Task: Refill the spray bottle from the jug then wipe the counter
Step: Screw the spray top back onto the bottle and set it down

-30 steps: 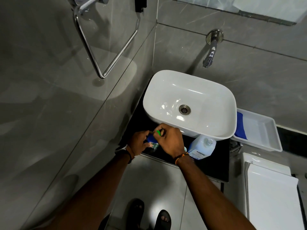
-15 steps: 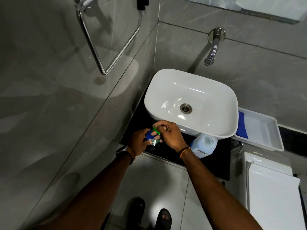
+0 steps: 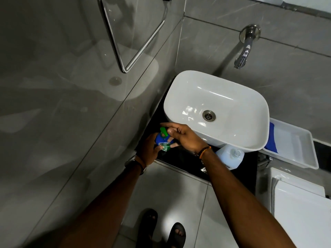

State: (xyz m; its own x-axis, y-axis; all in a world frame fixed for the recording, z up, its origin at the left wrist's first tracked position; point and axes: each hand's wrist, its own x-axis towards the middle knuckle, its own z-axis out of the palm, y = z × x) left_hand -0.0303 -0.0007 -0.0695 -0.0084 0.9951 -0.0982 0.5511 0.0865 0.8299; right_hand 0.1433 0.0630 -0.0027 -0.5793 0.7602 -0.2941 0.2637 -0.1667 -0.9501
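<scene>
A small blue spray bottle (image 3: 162,140) with a green top and a green label stands on the black counter (image 3: 180,156), in front of the white basin. My left hand (image 3: 149,149) wraps around its body. My right hand (image 3: 182,136) reaches over it from the right, thumb and fingers at the green top (image 3: 163,131). A translucent white jug (image 3: 230,157) with pale blue liquid stands on the counter to the right, partly under the basin's rim, its round mouth facing up.
The white basin (image 3: 254,111) fills the counter's back, with a wall tap (image 3: 244,54) above it. A white tray (image 3: 295,151) holding a blue cloth (image 3: 272,138) sits to the right. A chrome towel rail (image 3: 136,56) hangs on the left wall. A white toilet cistern (image 3: 300,203) stands lower right.
My right hand has shifted from covering the bottle's top to gripping the green head with its fingers spread. The green top now shows more, sticking up. The jug has not moved.
</scene>
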